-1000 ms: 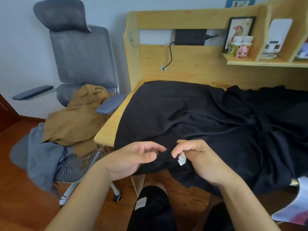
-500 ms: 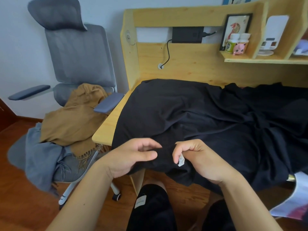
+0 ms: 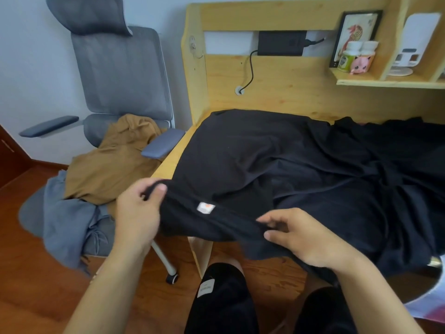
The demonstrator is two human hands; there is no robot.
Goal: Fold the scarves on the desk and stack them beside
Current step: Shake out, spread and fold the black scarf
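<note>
The wooden desk [image 3: 166,168] is covered almost wholly by a large black scarf [image 3: 277,160], which is spread flat toward the back left and lies bunched and creased toward the right. Its near edge hangs over the front of the desk. Beside the desk stands a grey chair [image 3: 120,71], on whose seat a brown scarf [image 3: 113,165] and a grey scarf [image 3: 65,220] are heaped unfolded.

The near left corner of the black scarf is pinched by the left hand [image 3: 138,213], thumb over curled fingers, and is lifted just off the desk edge. The same hem is held further along by the right hand [image 3: 303,239], the cloth caught between thumb and fingertips, though the grip there looks lighter. A small white label [image 3: 206,207] is seen on the stretch of hem between the two hands.

The step in hand is judged to be the finding and straightening of one edge before the first fold. It would be done well if the hem were drawn taut between the hands, the far corner found and not a mid-edge point, and the bunched right part smoothed before any fold is laid. The label could be turned inward. Loose, slippery cloth is likely to slide off the desk if it is let go.
</note>
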